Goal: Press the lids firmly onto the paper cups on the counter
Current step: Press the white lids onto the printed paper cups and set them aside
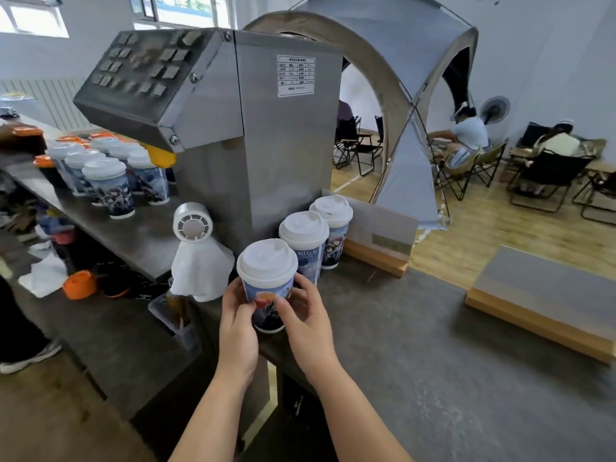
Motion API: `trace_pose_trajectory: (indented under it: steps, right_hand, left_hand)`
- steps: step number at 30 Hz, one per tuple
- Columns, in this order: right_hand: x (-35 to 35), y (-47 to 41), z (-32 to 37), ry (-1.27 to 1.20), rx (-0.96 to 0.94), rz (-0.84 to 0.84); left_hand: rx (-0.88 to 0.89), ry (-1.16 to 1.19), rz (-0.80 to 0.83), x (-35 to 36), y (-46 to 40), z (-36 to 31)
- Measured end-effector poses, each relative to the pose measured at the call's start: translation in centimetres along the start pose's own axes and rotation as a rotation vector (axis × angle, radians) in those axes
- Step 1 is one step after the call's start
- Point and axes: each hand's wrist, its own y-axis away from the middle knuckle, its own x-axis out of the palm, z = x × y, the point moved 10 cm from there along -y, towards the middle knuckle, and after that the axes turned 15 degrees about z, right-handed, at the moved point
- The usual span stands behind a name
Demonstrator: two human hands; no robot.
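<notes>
A printed paper cup (266,303) with a white lid (267,261) on it stands on the grey counter (416,345), right in front of me. My left hand (237,331) grips its left side and my right hand (308,323) grips its right side, thumbs across the front. Two more lidded cups (305,241) (333,225) stand in a row just behind it. Several other lidded cups (110,185) are grouped on the lower counter at the left.
A tall steel dispensing machine (253,128) rises directly behind the cups. A small white fan (191,225) with a cloth stands to the left. A wooden sign holder (380,241) is at the right, a grey board (546,295) further right. Seated people are in the background.
</notes>
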Motion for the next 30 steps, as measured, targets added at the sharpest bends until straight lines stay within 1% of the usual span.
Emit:
trace_pose_trajectory:
  steps: [4, 10, 13, 15, 17, 18, 19, 20, 22, 24, 27, 30]
  right_hand:
    - [0.2, -0.5, -0.3, 0.034, 0.012, -0.051]
    - [0.2, -0.6, -0.3, -0.001, 0.02, -0.115]
    - [0.4, -0.2, -0.2, -0.018, 0.012, -0.15]
    - [0.2, 0.3, 0.1, -0.008, 0.009, -0.188]
    - [-0.5, 1.5, 0.4, 0.022, 0.008, -0.249]
    - [-1.1, 2.3, 0.5, 0.027, 0.005, -0.288]
    - [-1.8, 3.1, 0.7, 0.019, -0.006, -0.332]
    - [-2.7, 4.2, 0.9, 0.004, -0.02, -0.382]
    - [-4.7, 6.5, 1.5, -0.026, -0.052, -0.486]
    - [-6.8, 9.2, 2.4, -0.045, -0.082, -0.581]
    - [-10.2, 13.8, 4.4, -0.034, -0.133, -0.707]
    - [-14.2, 19.8, 6.7, 0.003, -0.174, -0.863]
  left_hand:
    - [-0.024, -0.004, 0.043, -0.4, -1.0, 0.6]
    - [0.001, 0.008, 0.095, 0.1, -1.5, 0.4]
    - [0.003, 0.058, 0.1, 0.0, -1.0, 0.3]
    - [0.011, 0.108, 0.041, -0.9, -0.3, 0.2]
    - [0.061, 0.101, -0.126, -2.9, 1.0, -0.9]
    - [0.119, 0.093, -0.203, -3.8, 1.8, -2.2]
    - [0.204, 0.09, -0.237, -4.0, 2.5, -4.0]
    - [0.303, 0.082, -0.215, -3.5, 2.9, -6.1]
    - [0.457, 0.027, -0.046, -0.5, 3.4, -10.1]
    - [0.5, -0.014, 0.202, 4.4, 3.7, -12.3]
    - [0.412, -0.013, 0.545, 12.7, 4.8, -12.0]
    - [0.286, 0.007, 0.789, 20.4, 7.5, -9.6]
